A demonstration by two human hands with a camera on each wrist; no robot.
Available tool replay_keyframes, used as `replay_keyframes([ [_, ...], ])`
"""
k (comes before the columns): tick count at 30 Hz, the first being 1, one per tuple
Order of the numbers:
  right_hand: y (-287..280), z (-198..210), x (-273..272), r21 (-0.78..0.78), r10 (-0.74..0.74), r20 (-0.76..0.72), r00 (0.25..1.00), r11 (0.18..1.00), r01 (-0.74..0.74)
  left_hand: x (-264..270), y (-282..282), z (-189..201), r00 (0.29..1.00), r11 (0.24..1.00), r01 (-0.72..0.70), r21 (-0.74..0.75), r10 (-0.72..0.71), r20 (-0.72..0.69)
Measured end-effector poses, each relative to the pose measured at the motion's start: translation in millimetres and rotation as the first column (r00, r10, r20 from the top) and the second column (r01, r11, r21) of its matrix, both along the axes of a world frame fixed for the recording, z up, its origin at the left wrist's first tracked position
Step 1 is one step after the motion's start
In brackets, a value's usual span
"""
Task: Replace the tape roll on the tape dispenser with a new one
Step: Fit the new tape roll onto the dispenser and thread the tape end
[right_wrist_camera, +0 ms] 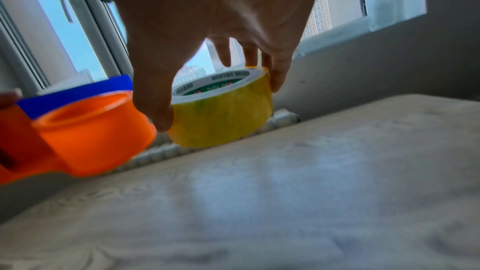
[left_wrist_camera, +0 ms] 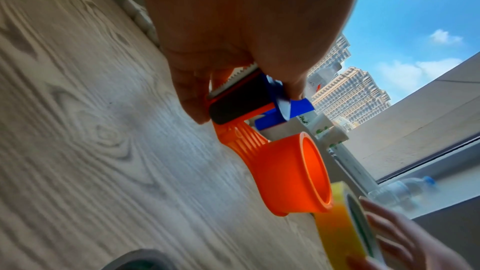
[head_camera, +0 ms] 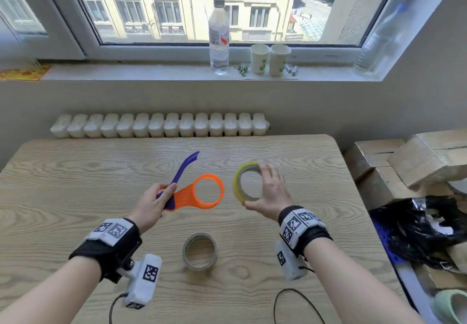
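My left hand (head_camera: 156,201) grips the orange tape dispenser (head_camera: 202,193) near its cutter end, above the table; its blue handle (head_camera: 185,165) points away from me. The dispenser's round orange hub (left_wrist_camera: 293,174) is bare, with no roll on it. My right hand (head_camera: 267,192) holds a yellow tape roll (head_camera: 238,184) between thumb and fingers, just right of the hub and apart from it. In the right wrist view the yellow tape roll (right_wrist_camera: 221,112) sits beside the orange hub (right_wrist_camera: 96,130). A nearly spent grey roll (head_camera: 199,251) lies flat on the table nearer to me.
The wooden table (head_camera: 75,172) ends at a radiator (head_camera: 159,125) under the window sill. A water bottle (head_camera: 218,38) and two paper cups (head_camera: 270,59) stand on the sill. Cardboard boxes (head_camera: 404,162) and a black bag (head_camera: 424,230) crowd the right side.
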State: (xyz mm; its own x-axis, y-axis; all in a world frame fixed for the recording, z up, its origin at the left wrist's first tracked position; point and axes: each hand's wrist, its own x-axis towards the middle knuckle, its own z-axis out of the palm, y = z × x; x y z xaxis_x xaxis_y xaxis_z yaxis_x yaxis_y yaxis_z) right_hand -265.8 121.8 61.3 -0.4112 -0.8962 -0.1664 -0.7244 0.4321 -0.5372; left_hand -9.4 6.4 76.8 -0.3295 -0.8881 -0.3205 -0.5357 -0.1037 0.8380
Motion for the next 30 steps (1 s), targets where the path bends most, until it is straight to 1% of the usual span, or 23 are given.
replay_keyframes([
  [5,-21,52,11,-0.179,0.077,-0.023,0.997,0.981,-0.08,-7,-9,22,1.0,0.998,0.029,-0.049,-0.029,-0.008],
  [7,-29,65,19,-0.252,0.112,-0.005,0.994,0.962,-0.11,-12,-10,33,0.999,0.996,0.043,-0.074,-0.045,-0.029],
  [10,-37,79,33,-0.301,0.176,0.011,0.984,0.939,-0.164,-17,-10,47,0.997,0.995,0.048,-0.089,-0.053,-0.055],
  [14,-40,93,48,-0.298,0.238,-0.027,0.971,0.925,-0.235,-19,-8,62,0.996,0.989,0.075,-0.125,-0.08,-0.033],
  [17,-40,96,56,-0.276,0.262,-0.07,0.963,0.922,-0.271,-18,-8,70,0.993,0.981,0.117,-0.154,-0.12,-0.01],
  [20,-39,96,58,-0.251,0.271,-0.085,0.959,0.925,-0.284,-17,-9,74,0.989,0.974,0.145,-0.173,-0.15,-0.017],
  [25,-36,97,64,-0.247,0.268,-0.115,0.956,0.925,-0.289,-10,-7,75,0.987,0.97,0.141,-0.197,-0.154,-0.051],
  [28,-34,97,69,-0.193,0.295,-0.17,0.94,0.926,-0.326,-7,-7,74,0.986,0.967,0.131,-0.217,-0.149,-0.069],
  [30,-33,96,72,-0.168,0.296,-0.182,0.938,0.93,-0.326,-4,-6,73,0.986,0.968,0.135,-0.212,-0.153,-0.073],
])
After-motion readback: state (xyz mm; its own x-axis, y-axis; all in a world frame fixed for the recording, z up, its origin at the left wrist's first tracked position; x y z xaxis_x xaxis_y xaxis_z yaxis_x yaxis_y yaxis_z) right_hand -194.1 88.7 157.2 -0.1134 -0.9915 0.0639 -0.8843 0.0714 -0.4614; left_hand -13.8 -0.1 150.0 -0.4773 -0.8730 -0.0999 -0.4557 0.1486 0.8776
